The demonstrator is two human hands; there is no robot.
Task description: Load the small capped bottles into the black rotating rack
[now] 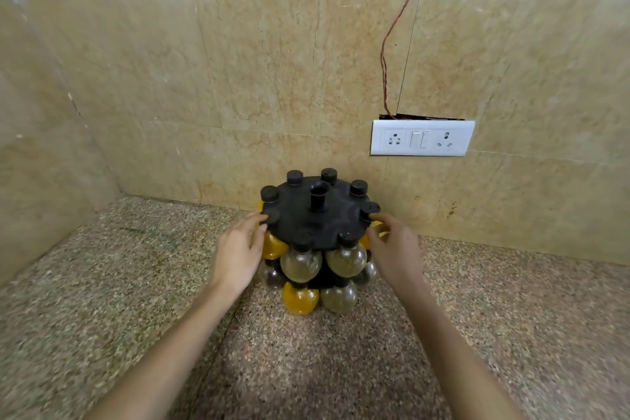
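Observation:
The black rotating rack [306, 222] stands on the speckled counter against the back wall, with a short post in the middle of its top disc. Several small round bottles with black caps hang from it in two tiers; some hold yellow powder [300, 298], others greenish or dark contents [345, 259]. My left hand [238, 254] touches the disc's left edge with its fingertips, fingers apart. My right hand [395, 247] touches a capped bottle [370, 211] at the disc's right edge, fingers apart. Neither hand holds a bottle.
A beige tiled wall rises just behind the rack, and a side wall closes the counter on the left. A white socket-and-switch plate [422, 138] sits on the wall above right, with a red wire [387, 54] running up from it.

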